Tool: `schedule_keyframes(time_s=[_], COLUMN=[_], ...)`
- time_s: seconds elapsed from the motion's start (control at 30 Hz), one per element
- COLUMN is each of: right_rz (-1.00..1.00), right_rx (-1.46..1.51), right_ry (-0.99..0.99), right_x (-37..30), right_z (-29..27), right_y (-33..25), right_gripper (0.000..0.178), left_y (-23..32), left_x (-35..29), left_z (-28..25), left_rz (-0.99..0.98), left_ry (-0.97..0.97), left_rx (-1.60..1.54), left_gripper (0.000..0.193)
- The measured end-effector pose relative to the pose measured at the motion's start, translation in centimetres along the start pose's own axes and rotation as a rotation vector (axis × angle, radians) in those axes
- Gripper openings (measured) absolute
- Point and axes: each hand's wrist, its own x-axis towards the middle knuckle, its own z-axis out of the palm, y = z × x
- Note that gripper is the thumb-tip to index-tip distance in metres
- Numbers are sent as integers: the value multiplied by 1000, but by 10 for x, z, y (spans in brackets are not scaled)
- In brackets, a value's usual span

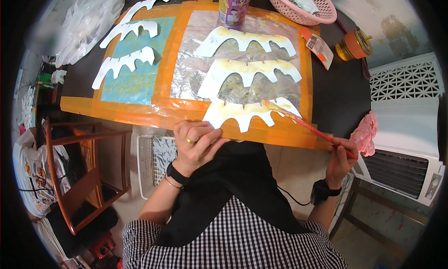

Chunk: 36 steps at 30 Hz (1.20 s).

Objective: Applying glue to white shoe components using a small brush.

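Note:
The nearest white scalloped cut-out [228,111] lies along the table's front edge, its upper band smeared yellowish. At its lower left corner my left hand [196,140] grips it with curled fingers and the thumb on top. My right hand [343,154], beyond the front right edge, is closed round the red handle of a thin brush [303,123]. The brush slants up to the left, and its tip touches the yellowish band. Two similar cut-outs, a middle one [247,69] and a far one [247,38], lie behind it, also smeared yellow.
Orange tape [161,73] borders the work area. More white cut-outs [123,62] lie at the left. A purple tub [234,7], a pink basket [308,10], an orange-and-white packet [319,49] and an amber jar [354,45] stand or lie farther back. A wooden chair [84,171] is at left.

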Motion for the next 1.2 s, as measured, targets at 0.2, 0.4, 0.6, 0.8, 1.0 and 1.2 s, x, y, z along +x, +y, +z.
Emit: schedule_keyframes(time_s=[0.2, 0.4, 0.6, 0.8, 1.0, 1.2], right_rz=[-20, 15, 29, -19, -34, -23], right_rx=[4, 23, 18, 50, 210, 243], right_ry=[85, 58, 90, 47, 183, 119], right_x=[-3, -7, 0, 2, 0, -1], right_z=[-11, -24, -20, -22, -34, -34], right_y=[7, 6, 12, 19, 23, 7], right_gripper=[11, 11, 8, 10, 13, 12], left_y=[2, 1, 1, 3, 3, 2], left_x=[2, 1, 2, 1, 2, 1], left_z=[-2, -1, -1, -3, -2, -2], left_rz=[-2, -3, 0, -6, -6, -4], left_ry=[-11, -8, -12, -21, -24, -17], left_rx=[2, -5, -6, 7, 4, 8], left_gripper=[37, 36, 35, 36, 36, 36])
